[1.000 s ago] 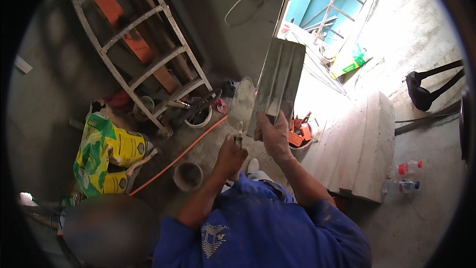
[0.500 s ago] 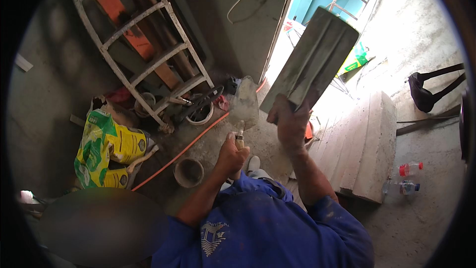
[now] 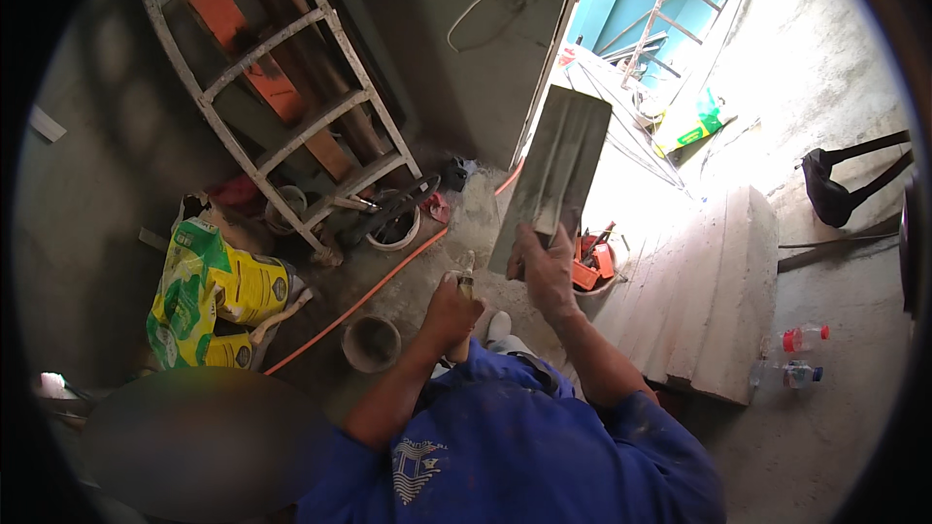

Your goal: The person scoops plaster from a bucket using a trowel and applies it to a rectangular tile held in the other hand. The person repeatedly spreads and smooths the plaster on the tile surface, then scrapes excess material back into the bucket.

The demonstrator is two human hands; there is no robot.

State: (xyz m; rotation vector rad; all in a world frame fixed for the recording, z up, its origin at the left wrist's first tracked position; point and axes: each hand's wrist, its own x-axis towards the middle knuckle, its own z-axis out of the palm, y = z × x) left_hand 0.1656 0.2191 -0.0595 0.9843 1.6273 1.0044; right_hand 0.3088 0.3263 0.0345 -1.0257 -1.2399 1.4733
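Note:
My right hand (image 3: 548, 274) is wrapped round the handle of a rectangular grey plastering trowel (image 3: 565, 150), held up with its ridged back and mount in sight. Closed to the left of it, my left hand (image 3: 450, 316) grips a smaller trowel (image 3: 467, 264) by its light-coloured handle. That trowel's blade blends with the grey floor beyond, so its outline is hard to make out. The two tools are apart. My blue sleeves and shirt fill the bottom of the view.
A ladder (image 3: 313, 126) leans at the left above yellow-green bags (image 3: 254, 289). On the floor stand a bucket (image 3: 371, 343) and a tub with orange tools (image 3: 594, 267). An orange hose (image 3: 359, 286) crosses the floor. Long pale slabs (image 3: 714, 281) and plastic bottles (image 3: 801, 374) lie at the right.
My right hand has brought the plastering trowel down and to the left, uncovering the orange tools behind it. The left hand with the small trowel has barely shifted.

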